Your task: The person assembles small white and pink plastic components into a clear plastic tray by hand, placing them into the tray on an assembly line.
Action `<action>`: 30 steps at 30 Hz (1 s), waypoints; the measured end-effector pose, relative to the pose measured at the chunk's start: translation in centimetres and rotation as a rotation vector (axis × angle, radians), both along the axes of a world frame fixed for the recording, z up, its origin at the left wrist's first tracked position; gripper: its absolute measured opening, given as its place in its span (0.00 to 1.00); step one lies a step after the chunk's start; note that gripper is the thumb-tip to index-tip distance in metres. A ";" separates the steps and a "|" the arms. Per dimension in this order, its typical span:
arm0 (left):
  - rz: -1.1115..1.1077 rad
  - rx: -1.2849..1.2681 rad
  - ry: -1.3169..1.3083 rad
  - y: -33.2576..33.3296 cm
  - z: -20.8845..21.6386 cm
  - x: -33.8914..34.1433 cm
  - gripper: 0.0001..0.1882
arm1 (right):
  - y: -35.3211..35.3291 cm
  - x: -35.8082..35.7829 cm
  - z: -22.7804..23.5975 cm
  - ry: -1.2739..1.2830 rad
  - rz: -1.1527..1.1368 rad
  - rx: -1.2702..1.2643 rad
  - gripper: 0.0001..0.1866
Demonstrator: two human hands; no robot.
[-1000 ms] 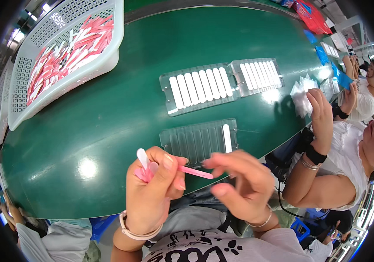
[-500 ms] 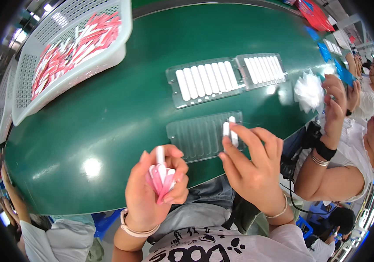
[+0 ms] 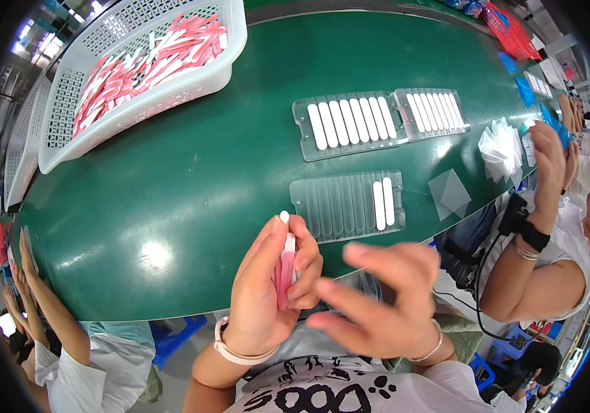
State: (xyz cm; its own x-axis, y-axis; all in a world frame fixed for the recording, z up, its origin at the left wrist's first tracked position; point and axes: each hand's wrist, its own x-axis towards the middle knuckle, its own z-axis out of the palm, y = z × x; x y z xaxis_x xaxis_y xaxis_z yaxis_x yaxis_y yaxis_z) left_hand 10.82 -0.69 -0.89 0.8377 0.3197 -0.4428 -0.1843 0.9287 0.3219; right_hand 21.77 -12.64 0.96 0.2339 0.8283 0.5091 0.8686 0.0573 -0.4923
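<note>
My left hand [image 3: 267, 282] is closed around a small bunch of pink-and-white flat sticks [image 3: 286, 268] with rounded ends; one white tip pokes up past the thumb. To its right, my right hand [image 3: 388, 303] is blurred by motion, fingers spread, with nothing visible in it. Just beyond both hands lies a clear plastic slotted tray [image 3: 336, 204]. Two white sticks [image 3: 384, 204] fill slots at its right end, and the slots to their left hold nothing. Farther off, two more clear trays stand end to end, holding rows of white sticks [image 3: 353, 122] and shorter-looking white sticks [image 3: 436, 112].
A pale perforated basket [image 3: 222, 76] of loose pink and white sticks stands far left on the green table [image 3: 191, 193]. Right of the trays lie thin clear sheets [image 3: 450, 194] and a pile of clear film [image 3: 500, 151]. A co-worker's arm [image 3: 546, 186] reaches in at the right.
My right hand has drawn back from the near tray toward me and let go of a white stick there. The left hand has turned its bunch more upright. Thin sheets now show beside the trays.
</note>
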 end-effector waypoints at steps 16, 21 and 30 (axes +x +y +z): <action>0.233 -0.185 -0.160 0.4 0.9 1.1 0.15 | 1.1 -3.5 -4.0 -0.191 -0.104 0.431 0.10; 0.232 -0.209 -0.290 1.2 0.5 0.8 0.16 | 1.1 -4.0 -4.8 -0.123 -0.078 0.436 0.13; 0.524 0.095 -0.132 0.8 1.8 0.7 0.15 | 1.0 1.1 -1.1 0.062 0.060 0.216 0.03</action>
